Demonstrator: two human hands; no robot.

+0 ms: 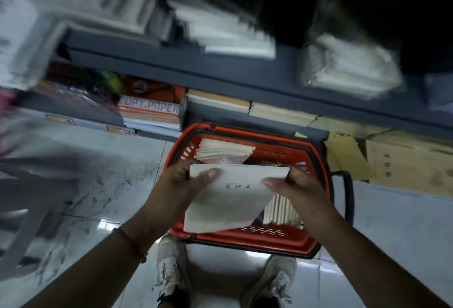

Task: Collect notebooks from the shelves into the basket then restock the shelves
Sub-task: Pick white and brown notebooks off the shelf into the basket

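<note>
Both hands, left hand [182, 180] and right hand [297, 191], pinch a notebook [230, 199] by its top corners above the basket [245, 237]; whether loading or restocking is unclear.

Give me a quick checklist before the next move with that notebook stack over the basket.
1. Left hand grips the stack of notebooks, thumb on the cover: ok.
2. Right hand grips the stack's other end: ok.
3. Stack is over the red basket, inside its rim: ok.
4. Basket holds other notebooks: one bundle at the far end, another under the held stack: ok.
5. Whether the stack is going in or coming out: cannot tell.
6. Free space on the upper shelf: cannot tell, the view is blurred.
</note>
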